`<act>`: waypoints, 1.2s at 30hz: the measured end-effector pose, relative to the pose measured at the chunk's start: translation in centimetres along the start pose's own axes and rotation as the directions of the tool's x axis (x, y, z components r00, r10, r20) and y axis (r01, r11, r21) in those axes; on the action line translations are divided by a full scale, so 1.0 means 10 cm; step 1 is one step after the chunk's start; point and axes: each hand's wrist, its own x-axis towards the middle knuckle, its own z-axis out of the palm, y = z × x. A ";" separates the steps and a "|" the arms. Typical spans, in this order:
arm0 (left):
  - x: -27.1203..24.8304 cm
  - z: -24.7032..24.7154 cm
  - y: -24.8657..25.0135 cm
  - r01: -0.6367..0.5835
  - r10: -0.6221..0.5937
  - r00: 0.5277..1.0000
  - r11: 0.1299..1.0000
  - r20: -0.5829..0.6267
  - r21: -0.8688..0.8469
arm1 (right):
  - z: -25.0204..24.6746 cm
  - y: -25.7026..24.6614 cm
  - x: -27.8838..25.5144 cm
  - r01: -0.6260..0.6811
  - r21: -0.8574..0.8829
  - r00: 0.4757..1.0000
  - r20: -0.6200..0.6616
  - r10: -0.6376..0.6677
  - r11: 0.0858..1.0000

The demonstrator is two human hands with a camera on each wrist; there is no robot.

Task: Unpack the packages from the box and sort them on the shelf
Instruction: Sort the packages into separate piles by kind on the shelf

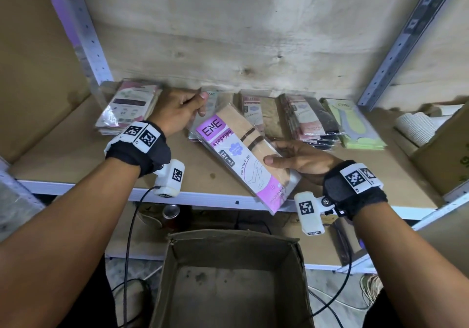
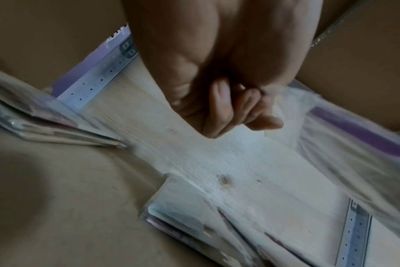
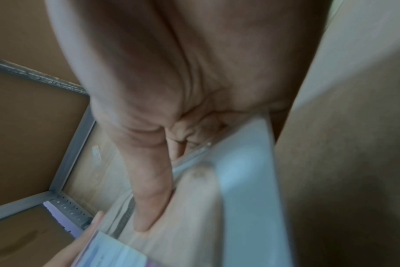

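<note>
An open cardboard box [image 1: 232, 277] is seen nearest the head camera, standing below the front edge of the shelf [image 1: 203, 172]; what shows of its bottom is bare. Above it, a flat stocking package [image 1: 243, 157] with a pink "ENE STOCKING" label and a beige stocking inside is held tilted over the shelf's front edge. Its lower right side is gripped by the right hand [image 1: 299, 158], thumb laid on the printed face and fingers tucked beneath. Its upper left corner is pinched by the left hand [image 1: 177, 114], thumb against curled fingers; in the left wrist view the fingers [image 2: 219, 112] are seen curled and the clear plastic wrap [image 2: 286, 108] is bunched at their tips.

Along the back of the shelf, sorted stacks of packages are laid in a row: a pink-and-dark stack [image 1: 127, 109] at the far left, a stack partly hidden behind the held package [image 1: 213, 99], a brown stocking stack [image 1: 258, 111], a dark stack [image 1: 312, 119], and a pale green stack [image 1: 355, 124] at the right. A second cardboard box [image 1: 441, 155] holding white rolled items [image 1: 416, 124] is set at the shelf's right end. The right wrist view is blurred; only the palm [image 3: 194, 72] and the package's edge [image 3: 244, 180] can be made out.
</note>
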 end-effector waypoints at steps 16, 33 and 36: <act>-0.09 0.01 0.06 0.148 -0.148 0.986 0.989 0.078 0.003 | -0.07 0.02 -0.06 0.019 -0.056 0.998 0.055 -0.016 0.998; -0.09 -0.02 -0.11 0.265 -0.243 0.960 0.948 0.137 -0.177 | 0.02 -0.06 0.04 0.014 -0.122 0.999 0.036 -0.010 0.992; -0.10 -0.03 -0.17 0.282 -0.252 0.953 0.941 0.167 -0.186 | 0.06 -0.07 0.03 0.008 -0.087 1.000 0.025 -0.006 0.996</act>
